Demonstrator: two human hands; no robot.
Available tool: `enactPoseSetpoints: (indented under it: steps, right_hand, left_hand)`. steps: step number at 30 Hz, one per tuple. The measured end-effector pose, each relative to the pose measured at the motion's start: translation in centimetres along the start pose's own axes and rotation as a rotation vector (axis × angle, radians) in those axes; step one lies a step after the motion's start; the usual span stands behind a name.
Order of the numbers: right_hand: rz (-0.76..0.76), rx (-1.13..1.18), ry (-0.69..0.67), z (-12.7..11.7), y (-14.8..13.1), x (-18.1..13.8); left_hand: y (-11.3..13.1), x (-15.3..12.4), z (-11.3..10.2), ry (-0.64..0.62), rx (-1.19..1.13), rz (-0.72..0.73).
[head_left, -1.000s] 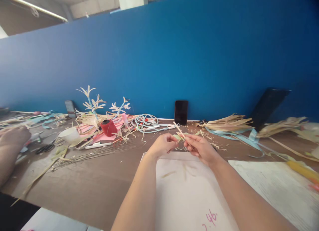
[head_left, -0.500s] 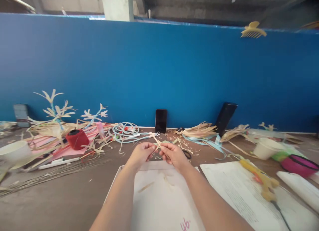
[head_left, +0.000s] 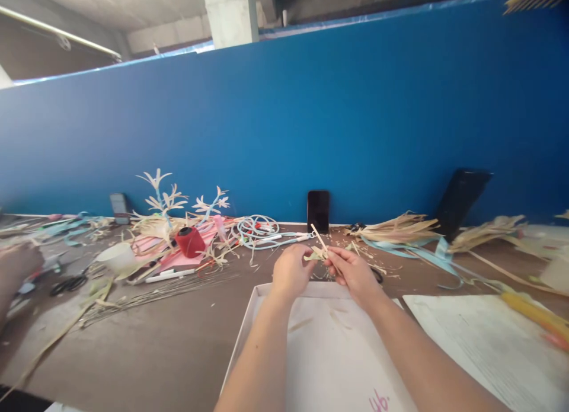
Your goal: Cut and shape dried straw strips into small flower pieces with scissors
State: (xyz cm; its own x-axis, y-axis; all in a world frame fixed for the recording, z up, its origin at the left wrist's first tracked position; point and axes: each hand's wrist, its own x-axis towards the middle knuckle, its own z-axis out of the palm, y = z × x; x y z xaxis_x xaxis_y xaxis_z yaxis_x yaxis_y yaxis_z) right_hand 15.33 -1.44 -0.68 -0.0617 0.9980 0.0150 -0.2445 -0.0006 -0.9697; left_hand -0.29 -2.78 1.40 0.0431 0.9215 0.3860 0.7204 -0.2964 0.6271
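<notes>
Above the far end of a white box lid [head_left: 338, 353], my two hands meet around a small pale flower-like piece of dried husk strips [head_left: 316, 255]. My right hand [head_left: 353, 272] pinches it from the right, and a thin pale strip [head_left: 319, 237] sticks up from between its fingers. My left hand [head_left: 290, 271] curls its fingers at the left side of the piece; its fingertips are partly hidden. A few dry husk scraps [head_left: 301, 325] lie on the lid.
Behind stand a phone [head_left: 318, 210], a red pot-like object [head_left: 190, 241] and husk flowers on blue stems [head_left: 164, 201]. Husk bundles [head_left: 400, 227], a yellow glue gun [head_left: 527, 308] and printed paper [head_left: 471, 341] are to the right. Another person's hand [head_left: 20, 264] appears at far left.
The view has swung left, so things sit further right, and another person's hand has come in. My left fingers have shifted around the piece, whose splayed strips show more now.
</notes>
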Motion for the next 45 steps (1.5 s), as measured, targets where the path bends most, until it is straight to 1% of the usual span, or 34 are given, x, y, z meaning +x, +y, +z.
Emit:
enactPoseSetpoints:
  steps: [4, 8, 10, 12, 15, 17, 19, 21, 25, 29, 32, 37, 41, 45]
  right_hand:
    - [-0.002, -0.021, 0.001, 0.0, 0.0, -0.1]
    - [0.000, -0.016, 0.009, 0.1, -0.2, -0.2]
    - [0.010, 0.005, -0.013, 0.0, -0.4, -0.3]
    - [0.030, 0.025, -0.071, -0.1, -0.6, -0.4]
    - [0.069, 0.016, -0.178, -0.2, -1.0, -0.8]
    - [0.087, -0.009, -0.227, -0.3, -1.2, -1.0]
    - [0.095, -0.037, -0.247, -0.2, -1.4, -1.1]
    - [0.098, -0.067, -0.231, 0.0, -1.4, -1.1]
    - [0.077, -0.146, -0.155, 0.4, -1.2, -1.0]
    - [0.045, -0.179, -0.114, 0.5, -1.0, -0.8]
    - [0.042, -0.176, -0.116, 0.4, -0.9, -0.8]
    - [0.046, -0.181, -0.125, 0.2, -0.7, -0.8]
    - [0.041, -0.177, -0.136, 0.1, -0.5, -0.7]
    - [0.044, -0.203, -0.131, 0.2, -0.5, -0.7]
  left_hand:
    - [0.2, -0.1, 0.0, 0.010, 0.071, 0.015]
    - [0.2, 0.0, -0.1, -0.009, 0.028, -0.024]
    - [0.1, 0.1, -0.1, -0.020, -0.062, -0.069]
    - [-0.1, 0.2, -0.1, -0.051, -0.213, -0.133]
    - [-0.2, 0.4, -0.2, -0.140, -0.482, -0.228]
    - [-0.2, 0.5, -0.3, -0.191, -0.615, -0.272]
    - [-0.1, 0.4, -0.3, -0.224, -0.692, -0.306]
    - [0.0, 0.4, -0.3, -0.238, -0.733, -0.334]
    - [-0.1, 0.3, -0.2, -0.243, -0.760, -0.367]
    - [-0.3, 0.4, -0.1, -0.297, -0.756, -0.403]
    - [-0.4, 0.4, 0.1, -0.325, -0.732, -0.419]
    - [-0.4, 0.4, 0.3, -0.315, -0.696, -0.402]
    - [-0.3, 0.4, 0.3, -0.309, -0.690, -0.419]
    - [-0.3, 0.4, 0.3, -0.306, -0.684, -0.372]
